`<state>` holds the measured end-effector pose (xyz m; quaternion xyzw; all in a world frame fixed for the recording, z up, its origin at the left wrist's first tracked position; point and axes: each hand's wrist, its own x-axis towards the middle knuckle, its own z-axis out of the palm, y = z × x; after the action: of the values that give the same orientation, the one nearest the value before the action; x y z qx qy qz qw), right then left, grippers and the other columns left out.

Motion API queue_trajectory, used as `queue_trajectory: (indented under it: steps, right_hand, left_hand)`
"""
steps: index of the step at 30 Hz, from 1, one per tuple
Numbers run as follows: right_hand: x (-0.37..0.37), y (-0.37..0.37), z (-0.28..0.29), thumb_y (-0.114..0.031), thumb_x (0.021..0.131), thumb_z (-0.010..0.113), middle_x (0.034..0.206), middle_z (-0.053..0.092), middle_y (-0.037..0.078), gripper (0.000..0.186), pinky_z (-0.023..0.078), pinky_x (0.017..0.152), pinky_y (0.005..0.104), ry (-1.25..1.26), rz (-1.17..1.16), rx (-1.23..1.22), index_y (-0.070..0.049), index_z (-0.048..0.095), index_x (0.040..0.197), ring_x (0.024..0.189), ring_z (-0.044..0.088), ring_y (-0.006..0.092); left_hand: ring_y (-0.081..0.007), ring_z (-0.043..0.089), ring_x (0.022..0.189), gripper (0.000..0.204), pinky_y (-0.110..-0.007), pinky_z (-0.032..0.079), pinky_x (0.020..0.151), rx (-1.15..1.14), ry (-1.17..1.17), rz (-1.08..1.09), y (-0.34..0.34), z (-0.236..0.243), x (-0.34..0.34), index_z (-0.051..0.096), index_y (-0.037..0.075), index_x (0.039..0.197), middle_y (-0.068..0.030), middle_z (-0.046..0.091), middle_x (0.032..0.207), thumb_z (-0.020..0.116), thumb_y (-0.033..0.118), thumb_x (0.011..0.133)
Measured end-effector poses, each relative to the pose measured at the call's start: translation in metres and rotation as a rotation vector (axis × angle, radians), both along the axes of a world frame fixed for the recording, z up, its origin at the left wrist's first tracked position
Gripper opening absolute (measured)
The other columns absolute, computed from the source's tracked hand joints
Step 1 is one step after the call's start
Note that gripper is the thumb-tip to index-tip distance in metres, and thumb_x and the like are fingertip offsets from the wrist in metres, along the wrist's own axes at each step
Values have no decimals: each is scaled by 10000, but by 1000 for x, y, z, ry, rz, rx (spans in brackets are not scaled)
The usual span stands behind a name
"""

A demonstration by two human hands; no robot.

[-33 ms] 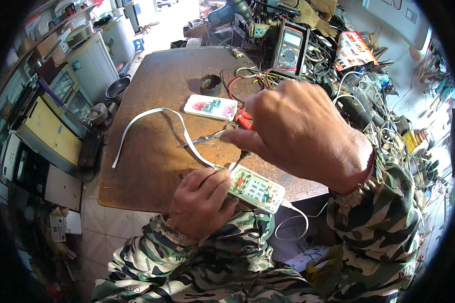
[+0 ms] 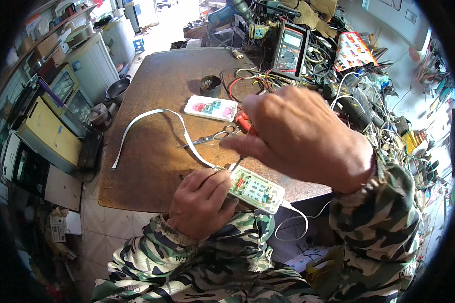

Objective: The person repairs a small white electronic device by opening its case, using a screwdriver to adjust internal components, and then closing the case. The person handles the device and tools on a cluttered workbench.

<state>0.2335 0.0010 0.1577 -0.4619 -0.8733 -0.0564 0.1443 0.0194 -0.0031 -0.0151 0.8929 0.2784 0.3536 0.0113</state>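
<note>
My left hand (image 2: 202,202) is closed on the left end of an opened pale plastic case (image 2: 255,187) with a circuit board, beside a white flat cable (image 2: 154,113). My right hand (image 2: 303,136), slightly blurred, is closed around a tool, probably a screwdriver, with an orange handle (image 2: 252,132) and thin dark shaft (image 2: 241,158) pointing down at that end. Metal scissors (image 2: 206,139) lie behind the shaft. A white cover (image 2: 196,105) with pink and teal parts lies farther back, next to red-handled pliers (image 2: 242,121) partly hidden by my right hand.
A wooden table (image 2: 131,177) carries a dark round container (image 2: 210,86) and a multimeter (image 2: 289,48) among tangled wires. Piled cables and parts (image 2: 369,111) crowd the right. A yellow cabinet (image 2: 50,131) and a black pan (image 2: 117,90) stand beyond the table's left edge.
My right hand has moved slightly down and turned, and more of the orange handle shows beside its thumb. My left hand and the case look the same.
</note>
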Motion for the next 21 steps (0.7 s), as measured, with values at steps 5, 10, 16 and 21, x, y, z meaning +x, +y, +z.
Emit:
queue_trajectory:
  steps: [5, 10, 16, 21]
  right_hand:
    - [8, 9, 0, -206, 848, 870, 794, 674, 121, 360, 518, 637, 458, 86, 46, -220, -5, 610, 995, 739, 674, 356]
    - [9, 5, -12, -338, 857, 883, 716, 527, 82, 427, 482, 622, 471, 15, 14, 131, -23, 609, 947, 655, 581, 336]
    - [16, 9, -17, -255, 875, 860, 807, 644, 83, 428, 518, 674, 453, 96, 198, 183, 1, 629, 1128, 749, 685, 318]
    - [12, 4, -14, -314, 842, 896, 828, 628, 96, 478, 486, 645, 467, -75, -8, 150, -15, 646, 1120, 707, 639, 318]
  left_hand:
    - [-292, 653, 1143, 425, -455, 549, 992, -4, 17, 23, -3, 4, -3, 699, 2, 1162, -117, 703, 1220, 827, 191, 804]
    - [-292, 653, 1141, 431, -454, 551, 987, -3, 23, 12, -3, 3, -2, 699, 0, 1159, -116, 703, 1220, 834, 195, 799]
    - [-298, 665, 1128, 440, -457, 558, 985, 3, 15, 8, 0, 3, -1, 707, 11, 1155, -109, 708, 1227, 847, 204, 784]
    - [-287, 657, 1144, 424, -454, 552, 995, -26, 17, 5, -3, 2, 0, 701, 4, 1153, -109, 698, 1228, 842, 190, 800]
